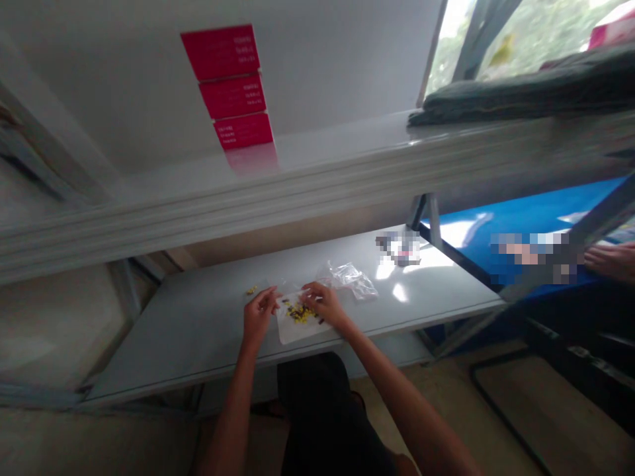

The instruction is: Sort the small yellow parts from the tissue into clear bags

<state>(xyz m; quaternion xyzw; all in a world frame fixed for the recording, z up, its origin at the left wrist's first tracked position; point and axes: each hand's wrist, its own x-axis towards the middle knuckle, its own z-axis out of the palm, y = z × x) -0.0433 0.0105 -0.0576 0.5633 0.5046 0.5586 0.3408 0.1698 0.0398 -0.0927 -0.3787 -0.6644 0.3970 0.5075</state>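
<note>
Count, by kind. Wearer's hands: two, one left hand (260, 309) and one right hand (323, 303). Another person's hand (612, 262): one, at right edge. White sheet (286, 334): one. Yellow pieces (300, 316) on the sheet: many, overlapping, exact number unreadable. Dark pieces (321, 322) among them: several, fewer than yellow. Separate yellow cluster (252, 290): one, its pieces too small to count. Clear plastic bags (353, 279): at least one; folds prevent a firm count. Red boxes (233, 96): three, in one stack. Grey tabletop (193, 317): one.
</note>
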